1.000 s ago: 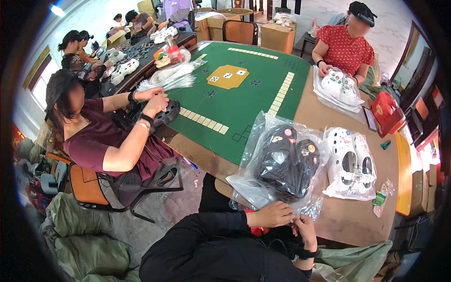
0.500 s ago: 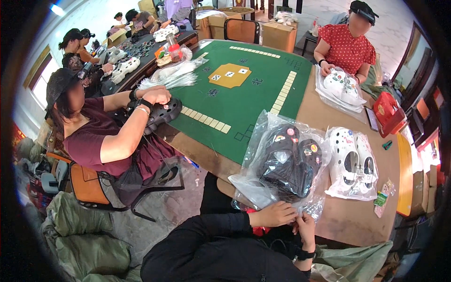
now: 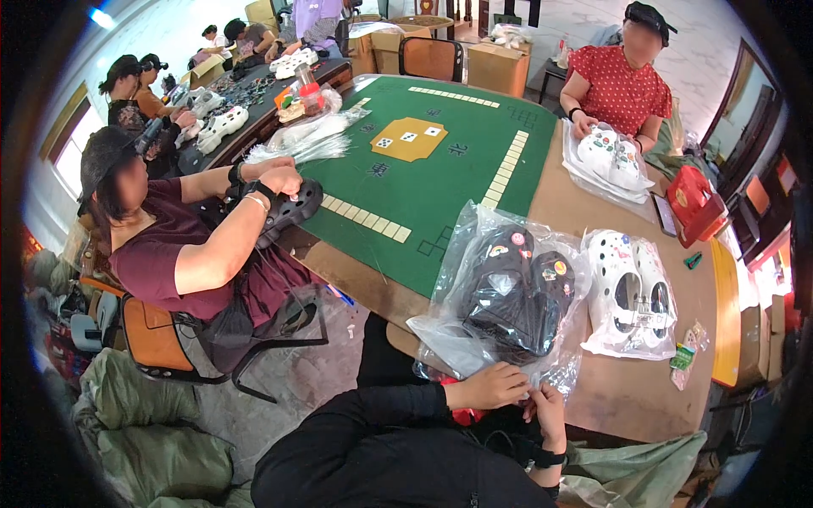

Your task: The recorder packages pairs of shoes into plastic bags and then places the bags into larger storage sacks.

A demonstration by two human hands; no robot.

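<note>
A pair of black clogs (image 3: 506,284) with colourful charms lies inside a clear plastic bag (image 3: 453,279) at the near edge of the table. My left hand (image 3: 491,387) has its fingers bent together on the bag's near edge. Close beside it, my right hand (image 3: 546,406) pinches the same edge, thumb and fingers together. The fingertips of both hands almost meet. Just right of the bag, a pair of white clogs (image 3: 611,271) with charms sits in its own clear bag.
A green mat (image 3: 406,199) with printed tiles and dice covers the table (image 3: 559,193). Left, a co-worker (image 3: 190,229) handles a dark clog (image 3: 292,210); at far right another (image 3: 622,85) handles bagged white clogs (image 3: 605,152). A small charm packet (image 3: 684,360) lies at the right edge.
My hands stay at the bag's near edge with hardly any shift. The view has moved slightly. The left co-worker's hands have shifted a little on the dark clog.
</note>
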